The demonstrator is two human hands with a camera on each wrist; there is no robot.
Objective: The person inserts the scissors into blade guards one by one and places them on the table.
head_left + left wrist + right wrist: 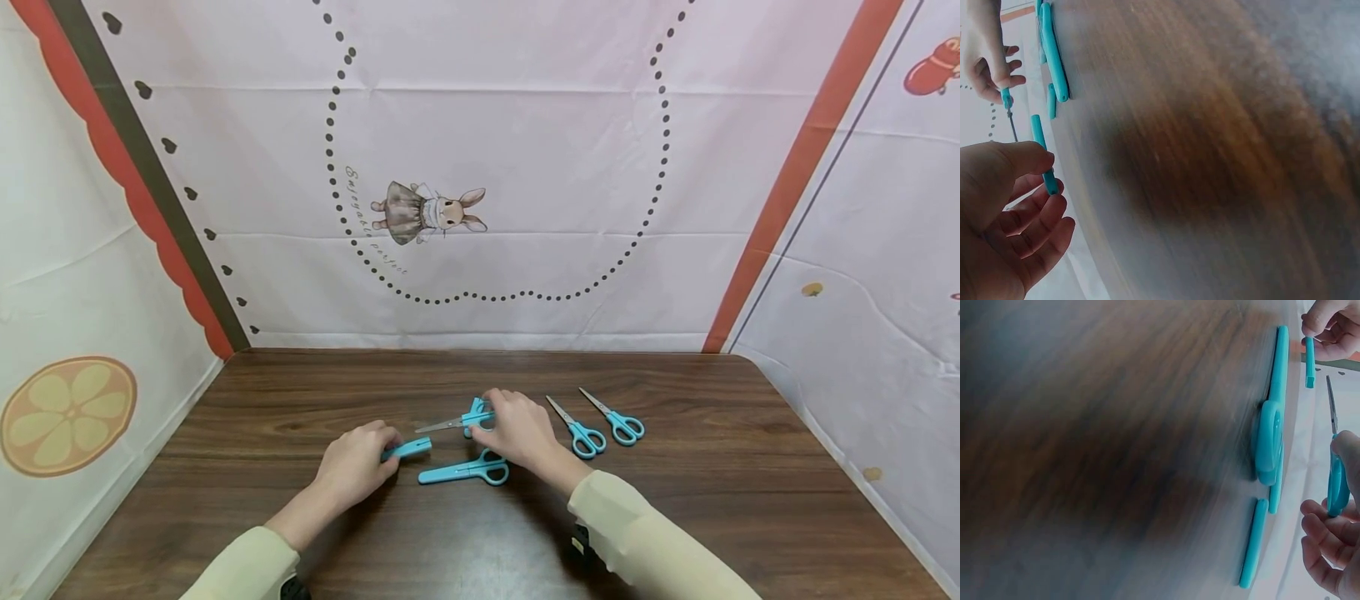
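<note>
At far left, a white side cloth (67, 275) with a printed orange slice (69, 416) low down. Next, a scalloped red band (141, 200) and a dark stripe (150, 167), slanting down to the tabletop corner. Behind, a creased back cloth (525, 167) with hearts, dots and a sideways rabbit (405, 212). Below, a brown wood-grain tabletop (262, 433), sheen toward the near side. In the left hand (356, 462), pinched between thumb and forefinger, a turquoise sheath (412, 448), clear of the wood; other fingers loosely bent, slightly apart. Near its open end, not touching, the blade tip of bare scissors (1335, 481). On the wood, a sheathed pair (450, 473). Then the right hand (517, 427), pinching the handle of the bare scissors, other fingers curved and apart. Beside it, another turquoise piece (477, 406), partly covered; cannot tell its full shape. Farther right, two unsheathed pairs (576, 427), tips toward the back cloth. Last, an orange-red stripe (802, 175) and a right-hand cloth (885, 250) with a red print (933, 71).
</note>
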